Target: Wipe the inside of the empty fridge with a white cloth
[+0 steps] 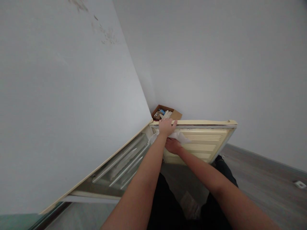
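A cream fridge door (206, 138) stands swung out, its ribbed inner side and seal facing me. My left hand (167, 127) is curled over the door's top edge near the hinge side. Just below it, my right hand (173, 146) presses a crumpled white cloth (181, 137) against the upper inner side of the door; its fingers are partly hidden by the cloth and my left forearm. To the left, the open compartment shows clear ribbed drawer fronts (120, 164).
A large white panel (79, 105) with brownish marks rises above the compartment. Behind the door, an open cardboard box (177, 115) holds gloves and small items in the corner. A white wall stands beyond. On the grey wood floor (259, 179) lies a small white object (300, 184).
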`<state>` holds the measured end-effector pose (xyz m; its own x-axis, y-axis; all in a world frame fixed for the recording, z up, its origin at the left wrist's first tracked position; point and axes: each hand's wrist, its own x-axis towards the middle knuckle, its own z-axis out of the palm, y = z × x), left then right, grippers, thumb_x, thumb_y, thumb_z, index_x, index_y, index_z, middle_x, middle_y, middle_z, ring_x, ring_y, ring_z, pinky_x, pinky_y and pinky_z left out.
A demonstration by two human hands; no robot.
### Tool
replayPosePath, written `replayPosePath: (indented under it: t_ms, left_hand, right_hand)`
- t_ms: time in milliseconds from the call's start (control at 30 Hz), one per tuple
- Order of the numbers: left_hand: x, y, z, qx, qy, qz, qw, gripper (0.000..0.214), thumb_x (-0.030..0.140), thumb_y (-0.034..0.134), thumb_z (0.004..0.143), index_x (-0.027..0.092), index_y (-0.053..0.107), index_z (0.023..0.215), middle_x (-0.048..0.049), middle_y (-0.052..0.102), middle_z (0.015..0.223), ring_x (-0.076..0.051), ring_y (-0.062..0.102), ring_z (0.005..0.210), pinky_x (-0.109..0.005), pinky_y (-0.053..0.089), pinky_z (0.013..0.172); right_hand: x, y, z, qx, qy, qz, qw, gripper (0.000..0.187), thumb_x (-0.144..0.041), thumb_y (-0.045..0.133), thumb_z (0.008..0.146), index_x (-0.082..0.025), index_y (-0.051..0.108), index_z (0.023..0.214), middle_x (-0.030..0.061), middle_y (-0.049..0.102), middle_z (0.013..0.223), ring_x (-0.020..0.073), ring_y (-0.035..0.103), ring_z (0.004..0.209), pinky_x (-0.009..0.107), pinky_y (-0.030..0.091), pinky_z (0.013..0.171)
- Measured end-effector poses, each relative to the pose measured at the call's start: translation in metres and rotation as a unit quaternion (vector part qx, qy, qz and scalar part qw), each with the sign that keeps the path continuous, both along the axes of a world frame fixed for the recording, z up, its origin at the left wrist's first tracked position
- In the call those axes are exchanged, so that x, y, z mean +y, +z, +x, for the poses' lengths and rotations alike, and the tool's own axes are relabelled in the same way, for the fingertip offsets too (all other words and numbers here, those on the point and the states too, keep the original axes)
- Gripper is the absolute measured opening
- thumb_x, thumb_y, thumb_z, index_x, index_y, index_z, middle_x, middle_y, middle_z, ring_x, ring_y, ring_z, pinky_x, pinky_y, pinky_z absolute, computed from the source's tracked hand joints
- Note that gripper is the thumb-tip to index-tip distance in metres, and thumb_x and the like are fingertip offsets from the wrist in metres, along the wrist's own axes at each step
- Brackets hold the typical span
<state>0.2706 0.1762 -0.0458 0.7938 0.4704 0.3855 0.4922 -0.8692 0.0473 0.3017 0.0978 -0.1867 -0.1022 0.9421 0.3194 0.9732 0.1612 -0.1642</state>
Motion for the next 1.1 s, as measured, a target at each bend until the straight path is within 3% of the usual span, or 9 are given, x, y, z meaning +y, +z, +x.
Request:
replayPosePath:
  t_ms: [100, 233, 367, 467, 633, 733, 800, 967, 1100]
  left_hand:
    - [0.001, 0.003, -0.005, 0.014, -0.012, -0.005, 1.0, 0.054, 0.056, 0.029, 0.101, 0.02, 0.069, 0.108, -0.0124, 0.072, 0.114, -0.028, 0.061, 0.113, -0.041, 0.04, 0.097]
    - [0.0, 0.006, -0.011, 0.02, -0.023, -0.007, 1.0, 0.051, 0.054, 0.031, 0.101, 0.022, 0.069, 0.109, -0.0099, 0.072, 0.114, -0.027, 0.061, 0.113, -0.04, 0.04, 0.097]
    - [-0.003, 0.007, -0.011, 0.017, -0.021, -0.012, 1.0, 0.05, 0.053, 0.032, 0.101, 0.02, 0.07, 0.104, -0.0105, 0.073, 0.112, -0.027, 0.063, 0.111, -0.039, 0.041, 0.095]
    - [-0.004, 0.007, -0.009, 0.013, -0.014, -0.015, 1.0, 0.05, 0.053, 0.033, 0.101, 0.02, 0.071, 0.102, -0.0108, 0.073, 0.112, -0.028, 0.063, 0.111, -0.039, 0.04, 0.096]
    - [-0.004, 0.008, -0.008, 0.012, -0.012, -0.01, 1.0, 0.047, 0.052, 0.035, 0.1, 0.022, 0.071, 0.103, -0.0079, 0.074, 0.11, -0.026, 0.062, 0.111, -0.036, 0.04, 0.095]
    - [-0.005, 0.008, -0.009, 0.01, -0.013, -0.007, 1.0, 0.047, 0.052, 0.034, 0.1, 0.023, 0.071, 0.104, -0.0072, 0.075, 0.109, -0.025, 0.063, 0.109, -0.035, 0.04, 0.095]
    - [-0.005, 0.008, -0.009, 0.007, -0.012, -0.008, 1.0, 0.046, 0.05, 0.034, 0.1, 0.024, 0.072, 0.104, -0.0069, 0.075, 0.11, -0.026, 0.063, 0.109, -0.035, 0.04, 0.095]
    - [-0.008, 0.006, -0.006, -0.004, 0.006, -0.023, 1.0, 0.044, 0.045, 0.034, 0.099, 0.023, 0.072, 0.108, -0.0074, 0.074, 0.113, -0.028, 0.063, 0.11, -0.038, 0.041, 0.096]
    - [-0.011, 0.007, -0.004, -0.008, 0.023, -0.036, 0.999, 0.043, 0.043, 0.036, 0.097, 0.023, 0.073, 0.107, -0.0085, 0.074, 0.113, -0.029, 0.062, 0.112, -0.04, 0.04, 0.098]
  right_hand:
    - [-0.029, 0.01, 0.026, 0.051, 0.005, 0.004, 0.999, 0.056, -0.007, 0.037, 0.087, -0.016, 0.057, 0.139, 0.0065, 0.052, 0.148, 0.0142, 0.046, 0.14, 0.034, 0.036, 0.119]
    - [-0.111, -0.003, 0.072, 0.102, -0.034, -0.008, 0.994, 0.057, -0.017, 0.028, 0.095, -0.02, 0.044, 0.151, 0.0032, 0.04, 0.157, 0.0148, 0.034, 0.147, 0.042, 0.028, 0.123]
    - [-0.2, -0.031, 0.109, 0.089, -0.196, 0.032, 0.976, 0.056, -0.028, 0.036, 0.093, -0.019, 0.052, 0.147, 0.0093, 0.039, 0.157, 0.0244, 0.034, 0.147, 0.05, 0.025, 0.123]
    - [-0.231, -0.043, 0.111, 0.091, -0.329, 0.121, 0.932, 0.058, -0.028, 0.033, 0.093, -0.012, 0.052, 0.145, 0.0173, 0.033, 0.159, 0.0275, 0.027, 0.15, 0.053, 0.027, 0.121]
    - [-0.196, -0.035, 0.084, 0.155, -0.498, 0.298, 0.8, 0.063, -0.039, 0.033, 0.095, -0.001, 0.045, 0.143, 0.0288, 0.016, 0.16, 0.0371, 0.004, 0.153, 0.066, 0.018, 0.117]
    - [-0.162, -0.02, 0.071, 0.243, -0.563, 0.36, 0.703, 0.068, -0.041, 0.027, 0.094, 0.008, 0.036, 0.141, 0.0388, 0.019, 0.153, 0.0403, 0.011, 0.15, 0.069, 0.019, 0.114]
    - [-0.15, -0.011, 0.066, 0.28, -0.588, 0.362, 0.667, 0.068, -0.042, 0.026, 0.093, 0.007, 0.039, 0.138, 0.0391, 0.03, 0.147, 0.0409, 0.02, 0.147, 0.066, 0.02, 0.115]
    - [-0.149, 0.006, 0.057, 0.297, -0.597, 0.358, 0.654, 0.069, -0.045, 0.025, 0.095, 0.0, 0.043, 0.143, 0.0309, 0.04, 0.143, 0.0365, 0.032, 0.143, 0.055, 0.026, 0.118]
    - [-0.147, 0.001, 0.042, 0.263, -0.577, 0.357, 0.686, 0.065, -0.045, 0.03, 0.097, -0.003, 0.049, 0.142, 0.0315, 0.036, 0.146, 0.04, 0.025, 0.146, 0.067, 0.021, 0.116]
